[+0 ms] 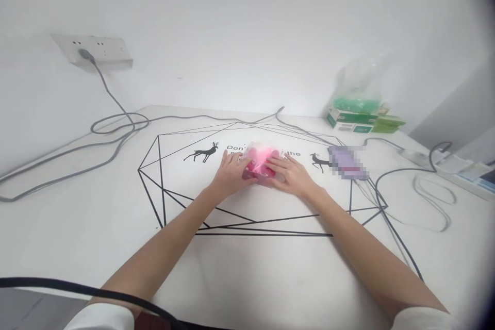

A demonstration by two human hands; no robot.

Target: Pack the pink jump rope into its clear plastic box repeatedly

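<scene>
Black cable point(85, 289), shiny pink packet point(258, 160) — translucent-edged — left hand point(231, 172), right hand point(291, 173), half-closed, gripping its sides

- An indoor room, a home or a small office; the view does not settle which.
- A plain white wall point(232, 36) bears a socket panel point(116, 50) with a grey plug point(85, 55) in it.
- The white surface point(266, 273) carries printed deer point(205, 153), lettering point(232, 148) and black lines.
- Loose cables point(112, 96) trail over it.
- Green-and-white boxes point(350, 119) sit beneath a clear plastic bag point(358, 82).
</scene>
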